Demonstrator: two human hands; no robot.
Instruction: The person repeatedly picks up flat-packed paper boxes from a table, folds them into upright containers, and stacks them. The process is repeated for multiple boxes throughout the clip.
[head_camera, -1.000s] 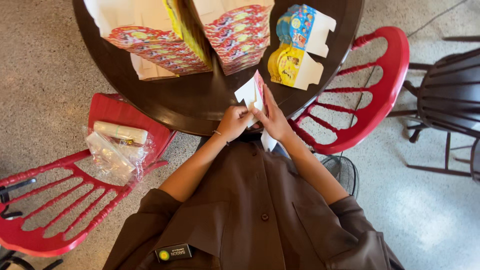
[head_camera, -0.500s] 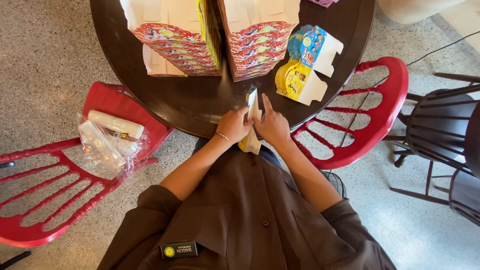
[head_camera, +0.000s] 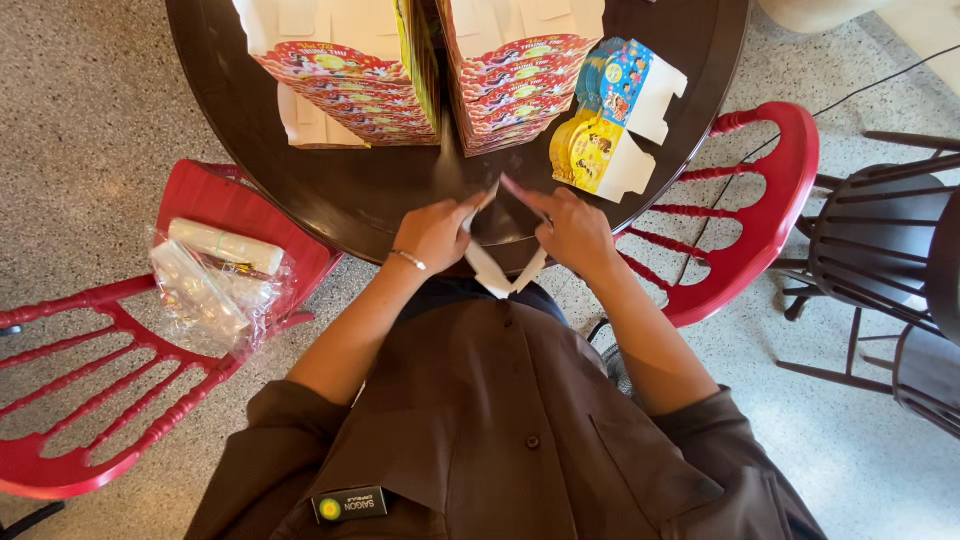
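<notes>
Both hands hold one flat folded cardboard box blank at the near edge of a dark round table. My left hand, with a thin bracelet at the wrist, grips its left side. My right hand grips its right side, index finger stretched along the top edge. The blank's white underside hangs down toward my lap. Two stacks of red printed flat boxes lie at the table's far side. A smaller yellow and blue stack lies just beyond my right hand.
A red chair on the left carries a clear plastic bag of rolled items. Another red chair stands on the right of the table. Dark wooden chairs stand at the far right on a speckled floor.
The view has shifted closer over the table. My hands have spread apart, turning the blank from upright to nearly edge-on, with its white flap now hanging below the table edge.
</notes>
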